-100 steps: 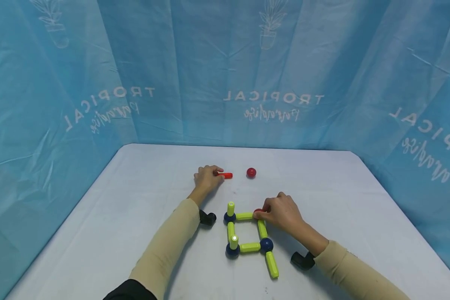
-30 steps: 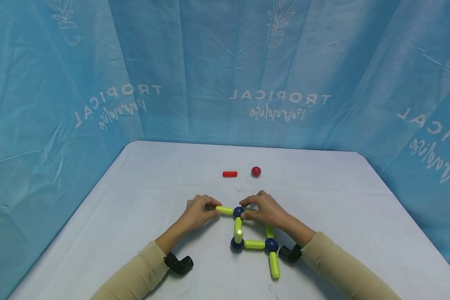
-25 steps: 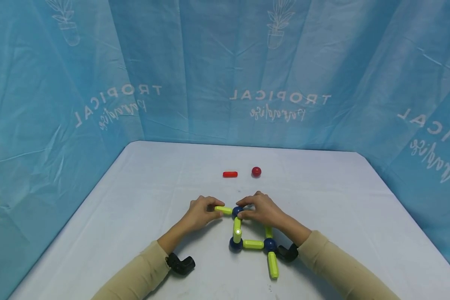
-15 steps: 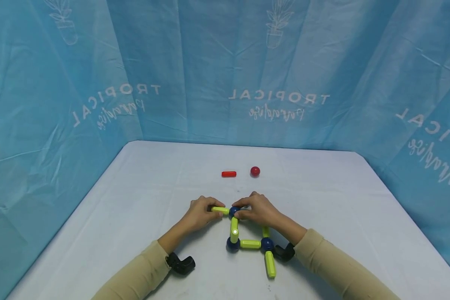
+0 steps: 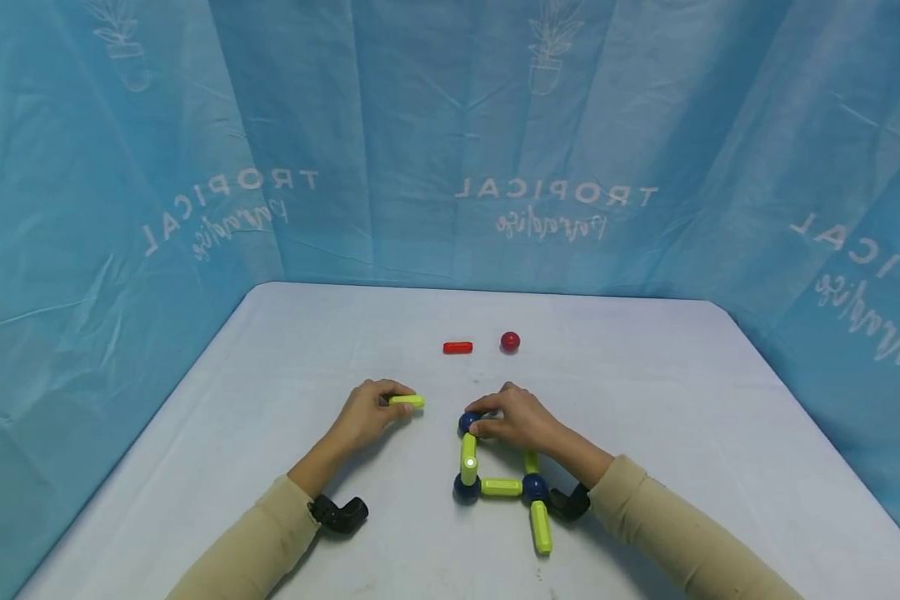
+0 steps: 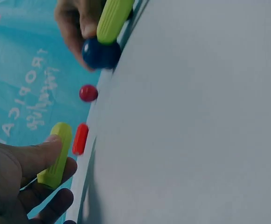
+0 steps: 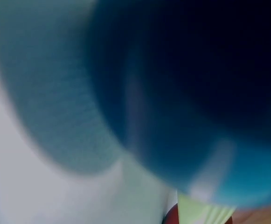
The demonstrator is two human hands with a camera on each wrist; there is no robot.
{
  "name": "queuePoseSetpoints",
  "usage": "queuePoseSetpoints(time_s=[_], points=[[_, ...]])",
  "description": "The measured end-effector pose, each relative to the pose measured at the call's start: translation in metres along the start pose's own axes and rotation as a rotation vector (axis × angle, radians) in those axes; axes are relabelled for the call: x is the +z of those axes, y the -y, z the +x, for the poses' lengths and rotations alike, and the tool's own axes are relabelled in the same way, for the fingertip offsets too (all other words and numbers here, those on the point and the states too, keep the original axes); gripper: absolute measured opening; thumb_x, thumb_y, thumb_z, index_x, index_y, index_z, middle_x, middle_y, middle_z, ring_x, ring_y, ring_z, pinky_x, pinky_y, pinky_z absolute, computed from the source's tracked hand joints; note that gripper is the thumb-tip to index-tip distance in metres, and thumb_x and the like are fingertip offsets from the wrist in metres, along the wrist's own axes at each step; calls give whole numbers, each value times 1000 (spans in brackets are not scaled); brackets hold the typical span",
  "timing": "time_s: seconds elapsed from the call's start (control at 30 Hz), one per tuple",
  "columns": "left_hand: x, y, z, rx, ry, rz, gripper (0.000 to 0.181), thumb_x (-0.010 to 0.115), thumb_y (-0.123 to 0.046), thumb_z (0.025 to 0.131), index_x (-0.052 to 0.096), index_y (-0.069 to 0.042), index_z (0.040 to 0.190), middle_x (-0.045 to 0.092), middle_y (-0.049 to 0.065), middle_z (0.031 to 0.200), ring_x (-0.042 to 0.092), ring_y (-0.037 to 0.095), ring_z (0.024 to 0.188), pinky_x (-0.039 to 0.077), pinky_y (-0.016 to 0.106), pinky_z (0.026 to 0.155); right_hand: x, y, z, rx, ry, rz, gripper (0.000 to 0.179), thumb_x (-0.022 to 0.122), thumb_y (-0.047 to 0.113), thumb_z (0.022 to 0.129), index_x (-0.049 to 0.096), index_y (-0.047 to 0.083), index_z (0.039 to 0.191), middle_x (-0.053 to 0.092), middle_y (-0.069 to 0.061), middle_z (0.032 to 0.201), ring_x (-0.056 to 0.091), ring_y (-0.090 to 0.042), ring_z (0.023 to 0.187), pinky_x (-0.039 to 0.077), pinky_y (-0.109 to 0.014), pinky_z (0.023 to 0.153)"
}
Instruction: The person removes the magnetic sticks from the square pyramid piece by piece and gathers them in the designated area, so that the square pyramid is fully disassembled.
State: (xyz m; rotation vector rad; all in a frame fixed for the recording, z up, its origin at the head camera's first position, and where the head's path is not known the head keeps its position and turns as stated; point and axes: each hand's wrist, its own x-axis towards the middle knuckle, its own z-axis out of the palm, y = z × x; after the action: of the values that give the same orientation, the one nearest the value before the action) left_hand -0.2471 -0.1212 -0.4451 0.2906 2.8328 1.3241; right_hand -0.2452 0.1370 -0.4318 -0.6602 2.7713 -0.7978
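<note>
On a white table (image 5: 645, 375), a stick-and-ball frame (image 5: 501, 487) is gripped at one corner and a lone green stick (image 5: 407, 401) is held apart from it.
By the right hand (image 5: 521, 421), a blue ball (image 5: 467, 422) at the frame's far left corner is pinched from the right. By the left hand (image 5: 367, 414), the green stick is clamped between thumb and fingers; its long axis is laid left to right, and its free end is pointed rightward out of the grip. From that end, the blue ball is placed to the right and slightly nearer, and the gap between is judged the relation that counts. Farther off, a red stick (image 5: 457, 347) and a red ball (image 5: 510, 342) are left untouched.
</note>
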Motion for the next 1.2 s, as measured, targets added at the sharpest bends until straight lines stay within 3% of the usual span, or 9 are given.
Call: queuePoseSetpoints(time_s=[0.13,0.27,0.43,0.6,0.93,1.1,1.2], points=[[-8,5,17,15,-19,6,23,70,-19,84,71,-15,107,65,6,104,51,21,98,38,32,79,-2,-2,-1,5,-1,3,35,71,37,82,68,28,115,67,11,99,45,-13,86,38,-26,65],[-7,6,44,10,-49,38,23,69,-22,86,70,-17,109,64,6,107,50,23,102,36,39,86,-1,-4,0,5,2,14,35,71,38,82,68,29,116,65,11,97,45,-13,86,38,-26,64],[-5,5,79,-21,-80,76,24,67,-20,87,68,-15,110,65,8,114,50,27,110,24,51,100,1,-3,1,3,6,21,35,70,39,82,68,29,116,65,11,97,45,-13,85,38,-25,64],[-3,5,102,-58,-74,132,24,66,-19,88,68,-13,111,63,10,120,47,31,118,22,52,102,4,-2,2,-6,17,12,35,70,39,83,68,29,116,64,11,99,45,-13,86,38,-25,66],[4,9,122,-101,-37,207,24,66,-20,88,69,-15,111,61,10,122,43,31,122,20,52,105,2,-1,1,8,20,-6,35,70,39,83,67,30,117,65,10,101,45,-13,88,38,-26,67],[8,5,124,-84,-26,208,29,67,-21,87,67,-14,115,59,9,120,43,30,117,20,50,103,0,-5,0,15,9,-10,35,70,39,83,68,30,116,65,10,102,45,-12,87,38,-26,67],[3,2,117,-61,-58,152,36,66,-25,88,62,-14,122,56,10,126,42,29,118,21,50,102,-1,-5,1,12,16,-11,35,70,39,83,68,29,117,66,10,103,44,-12,87,38,-26,67]])
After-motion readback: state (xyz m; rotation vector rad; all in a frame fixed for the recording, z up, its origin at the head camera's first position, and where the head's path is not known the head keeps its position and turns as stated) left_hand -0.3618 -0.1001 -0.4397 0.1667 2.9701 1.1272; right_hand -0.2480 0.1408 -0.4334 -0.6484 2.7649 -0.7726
